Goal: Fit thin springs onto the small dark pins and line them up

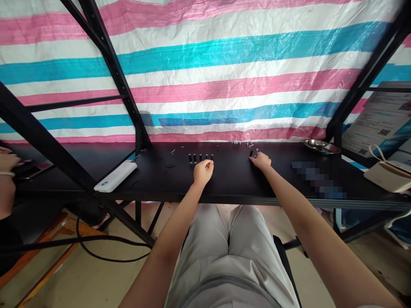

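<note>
A row of several small black cylinders with light tips (195, 159) stands on the black table. My left hand (203, 172) is at the right end of that row, thumb and fingers pinched together at a small black cylinder (212, 157). Farther right, my right hand (262, 161) rests low over the table with curled fingers. Just beyond its thumb is a short black piece (251, 153), and a small greyish piece (257, 150) lies by the fingers. What the right fingertips hold, if anything, is too small and hidden to make out.
Tiny white pieces (236, 142) lie along the black table's (231, 179) back edge. A white oblong device (116, 176) is at left, a round metal dish (321, 146) at back right, a cream pouch (390, 175) far right. Black frame posts (112, 70) flank me. Another person's hand (8, 160) is far left.
</note>
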Demonstrator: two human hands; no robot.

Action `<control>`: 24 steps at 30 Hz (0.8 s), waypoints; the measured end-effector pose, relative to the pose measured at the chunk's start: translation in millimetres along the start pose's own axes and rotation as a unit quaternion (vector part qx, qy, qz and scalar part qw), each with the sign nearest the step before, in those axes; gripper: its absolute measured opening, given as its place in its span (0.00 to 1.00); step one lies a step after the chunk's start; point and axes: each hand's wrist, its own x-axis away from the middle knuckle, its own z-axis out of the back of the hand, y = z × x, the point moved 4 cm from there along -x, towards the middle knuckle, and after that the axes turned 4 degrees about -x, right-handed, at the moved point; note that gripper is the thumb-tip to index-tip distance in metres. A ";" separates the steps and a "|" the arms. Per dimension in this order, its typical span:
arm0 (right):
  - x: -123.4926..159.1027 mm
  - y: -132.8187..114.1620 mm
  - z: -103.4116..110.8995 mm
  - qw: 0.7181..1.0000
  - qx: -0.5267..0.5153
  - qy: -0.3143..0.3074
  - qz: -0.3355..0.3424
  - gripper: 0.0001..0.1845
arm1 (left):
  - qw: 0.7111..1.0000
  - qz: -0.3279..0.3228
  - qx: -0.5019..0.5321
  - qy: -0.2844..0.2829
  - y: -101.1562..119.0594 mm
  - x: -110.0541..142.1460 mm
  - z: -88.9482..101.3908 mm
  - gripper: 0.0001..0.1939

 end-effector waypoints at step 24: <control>106.4 -86.8 -17.7 0.909 0.052 0.014 0.414 0.11 | 0.964 -0.199 -0.124 -0.129 34.8 12.6 -13.9 0.19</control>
